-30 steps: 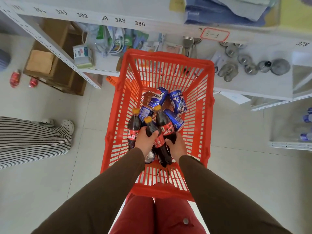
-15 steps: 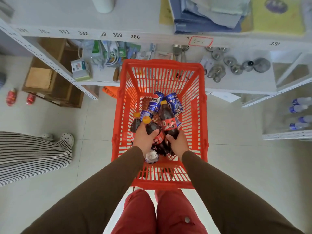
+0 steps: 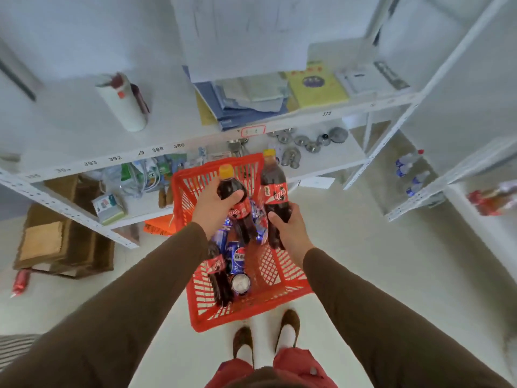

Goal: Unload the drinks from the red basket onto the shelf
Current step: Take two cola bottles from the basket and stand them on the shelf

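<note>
The red basket (image 3: 282, 299) stands on the floor in front of my feet. My left hand (image 3: 212, 208) grips a dark cola bottle (image 3: 237, 203) with a yellow cap, held above the basket. My right hand (image 3: 288, 229) grips a second cola bottle (image 3: 275, 191), raised a little higher. Inside the basket lie a third cola bottle (image 3: 219, 278) and several blue Pepsi cans (image 3: 237, 257). The white shelf (image 3: 70, 135) rises just behind the basket.
A white flask (image 3: 123, 103), folded cloths (image 3: 246, 102) and a yellow booklet (image 3: 314, 85) sit on the upper shelf. Metal lids (image 3: 313, 141) and packets fill the lower shelf. A cardboard box (image 3: 56, 242) stands on the floor at left. Water bottles (image 3: 408, 172) lie on the right rack.
Both hands have lifted their cola bottles up out of the basket. The view has tilted upward, showing more of the shelf.
</note>
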